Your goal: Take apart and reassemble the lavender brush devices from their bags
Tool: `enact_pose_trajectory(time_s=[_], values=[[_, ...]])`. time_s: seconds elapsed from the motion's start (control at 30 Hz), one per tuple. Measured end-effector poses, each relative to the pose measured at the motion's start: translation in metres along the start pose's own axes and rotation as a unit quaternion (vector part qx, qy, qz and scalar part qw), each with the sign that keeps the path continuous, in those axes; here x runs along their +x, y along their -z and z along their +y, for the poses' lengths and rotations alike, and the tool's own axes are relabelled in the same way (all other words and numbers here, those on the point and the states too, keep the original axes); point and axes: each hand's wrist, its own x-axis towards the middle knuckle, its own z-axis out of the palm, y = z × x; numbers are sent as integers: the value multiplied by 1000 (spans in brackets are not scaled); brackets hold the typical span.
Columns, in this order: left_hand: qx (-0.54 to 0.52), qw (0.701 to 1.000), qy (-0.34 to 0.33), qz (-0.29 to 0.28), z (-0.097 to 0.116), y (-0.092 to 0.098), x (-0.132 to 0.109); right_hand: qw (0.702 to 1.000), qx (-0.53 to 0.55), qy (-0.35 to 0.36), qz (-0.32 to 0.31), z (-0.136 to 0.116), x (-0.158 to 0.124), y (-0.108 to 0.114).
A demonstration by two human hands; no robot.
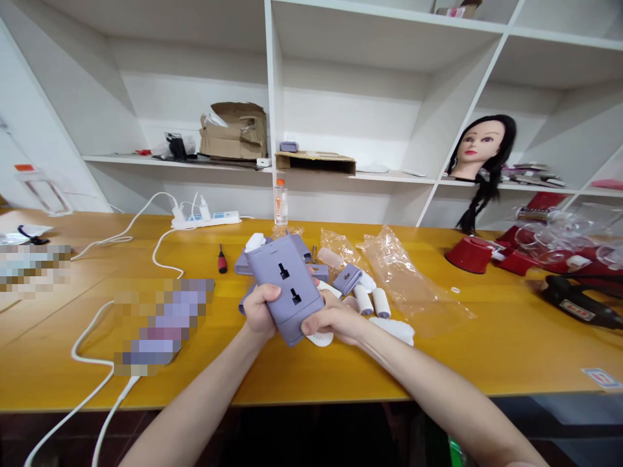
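Brown cardboard box (pixel 233 133) on the white shelf (pixel 170 161), flaps torn open, some crumpled paper sticking out the top. Next to it, a flat brown cardboard tray (pixel 315 163) with a small lavender object (pixel 289 146) on top. Below, on the yellow wooden table (pixel 438 363), lie two crumpled clear plastic bags (pixel 403 279), mostly flattened, and a smaller clear bag (pixel 287 231) sits behind the held item. Contents of the bags can't be made out.

Lavender rectangular plastic case (pixel 287 285), two dark socket slots on its face, is held up above the table in both hands, tilted, top end leaning away from the person. Left hand (pixel 259 310) grips the lower left side, left fingers (pixel 257 303) curled together around the edge. Right hand (pixel 331 321) supports the lower right corner, right fingers (pixel 318 318) closed against the underside. Both hands clamped on the case, no gap visible.

Just beyond the hands: loose lavender plastic pieces (pixel 347 279), two white-and-lavender cylinders (pixel 372 301), and white bristled pads (pixel 392 329). Red-handled screwdriver (pixel 222 259) lies to the left, apart from the hands, near a white power strip (pixel 205 220).
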Motion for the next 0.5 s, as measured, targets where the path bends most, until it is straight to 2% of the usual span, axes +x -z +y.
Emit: enact_pose_trajectory(time_s=[0.13, 0.23, 0.4, 0.5], values=[[16, 1000, 16, 1, 1, 3, 1, 1000, -19, 10, -14, 4, 3, 5], [19, 1000, 2, 15, 2, -1, 0, 1000, -16, 19, -14, 3, 1, 3], [38, 995, -73, 55, 4, -12, -5, 999, -6, 26, 38, -4, -4, -11], [42, 994, -75, 69, 7, -14, -5, 997, -5, 38, 60, -6, -4, -18]])
